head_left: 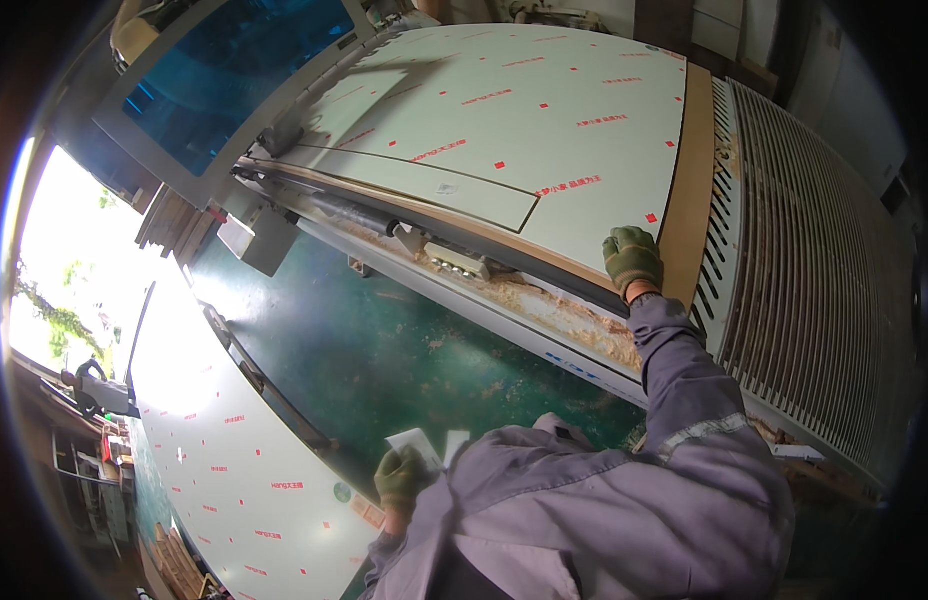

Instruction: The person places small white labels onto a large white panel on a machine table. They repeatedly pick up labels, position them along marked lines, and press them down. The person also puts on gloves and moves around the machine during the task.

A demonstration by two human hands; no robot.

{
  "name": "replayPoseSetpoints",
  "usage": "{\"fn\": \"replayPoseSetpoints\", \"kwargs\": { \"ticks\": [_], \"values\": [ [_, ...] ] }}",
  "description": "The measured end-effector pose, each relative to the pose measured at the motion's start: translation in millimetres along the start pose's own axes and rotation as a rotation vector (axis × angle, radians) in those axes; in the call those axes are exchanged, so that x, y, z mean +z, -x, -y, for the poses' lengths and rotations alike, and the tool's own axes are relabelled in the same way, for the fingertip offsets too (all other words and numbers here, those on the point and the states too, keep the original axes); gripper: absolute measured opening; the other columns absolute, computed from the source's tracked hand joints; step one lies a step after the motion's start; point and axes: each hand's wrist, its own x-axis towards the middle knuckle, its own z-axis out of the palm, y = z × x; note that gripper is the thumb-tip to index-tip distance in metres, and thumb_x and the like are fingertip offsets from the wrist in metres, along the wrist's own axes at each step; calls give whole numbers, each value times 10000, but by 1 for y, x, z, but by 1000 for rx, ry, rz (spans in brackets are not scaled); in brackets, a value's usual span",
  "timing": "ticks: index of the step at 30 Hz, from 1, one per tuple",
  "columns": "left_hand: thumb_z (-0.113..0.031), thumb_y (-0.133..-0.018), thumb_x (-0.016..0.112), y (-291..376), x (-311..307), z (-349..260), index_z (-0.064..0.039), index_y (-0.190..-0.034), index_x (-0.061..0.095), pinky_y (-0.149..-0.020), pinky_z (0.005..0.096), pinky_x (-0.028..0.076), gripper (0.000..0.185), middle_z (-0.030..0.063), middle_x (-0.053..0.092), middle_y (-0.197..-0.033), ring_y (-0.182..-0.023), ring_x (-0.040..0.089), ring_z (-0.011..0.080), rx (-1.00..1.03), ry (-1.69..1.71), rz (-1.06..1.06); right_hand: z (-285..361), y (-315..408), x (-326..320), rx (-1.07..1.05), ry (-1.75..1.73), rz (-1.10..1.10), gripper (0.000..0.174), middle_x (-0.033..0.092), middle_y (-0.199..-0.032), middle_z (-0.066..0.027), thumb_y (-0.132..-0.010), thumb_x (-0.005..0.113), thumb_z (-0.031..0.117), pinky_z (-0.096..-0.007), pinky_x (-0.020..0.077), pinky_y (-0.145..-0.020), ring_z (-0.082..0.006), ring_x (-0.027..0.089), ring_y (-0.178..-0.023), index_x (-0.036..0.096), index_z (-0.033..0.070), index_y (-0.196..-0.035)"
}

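Note:
My left hand point(400, 476), in a green work glove, holds white paper slips point(417, 446) low by my body. My right hand point(632, 259), gloved too, rests with bent fingers on the near right corner of a large pale green panel point(584, 82) with red printed marks. Its palm side is hidden, so whether it grips anything does not show. A narrow rectangular piece point(389, 176) is outlined by cut grooves along the panel's near edge. On that piece lies a small pale label point(447, 189). Brown fibreboard point(689, 172) shows under the panel's right side.
A machine gantry with a blue window point(231, 90) stands over the panel's left end. Sawdust point(576, 319) lies along the machine's near rail. Slatted bed point(809, 225) extends rightward. Another printed panel point(231, 495) is behind my left hand. A person point(96, 386) is farther left.

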Motion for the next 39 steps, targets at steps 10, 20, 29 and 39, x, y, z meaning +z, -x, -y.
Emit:
{"fn": "replayPoseSetpoints", "kwargs": {
  "ticks": [10,20,29,39],
  "values": [
    [-246,-985,772,10,10,-15,6,-1173,710,-709,332,620,320,70,761,-983,-812,714,155,-38,10,0,-1,0,1,-1,-15,-11,245,717,-1190,-56,-926,651,358,-448,546,-972,-294,647,-1158,738,172,-1058],
    [-255,-964,802,7,11,-5,6,-1111,734,-714,313,592,308,60,761,-955,-797,700,145,3,21,-31,-2,1,0,-14,-69,-36,215,735,-1121,-98,-916,698,296,-472,554,-938,-341,667,-1085,745,124,-1037],
    [-166,-1016,688,17,20,-13,22,-1037,692,-562,342,597,190,47,669,-812,-644,648,158,40,31,-39,-1,-1,-9,45,-26,108,274,699,-1231,-37,-952,594,382,-446,544,-989,-282,634,-1193,726,181,-1084],
    [-180,-1001,722,4,12,2,-1,-1041,686,-606,354,597,188,69,693,-867,-709,666,168,-7,37,-73,-1,-2,-12,84,-32,168,310,695,-1242,-36,-965,562,417,-450,547,-983,-275,641,-1200,725,201,-1116]
  ]
}}
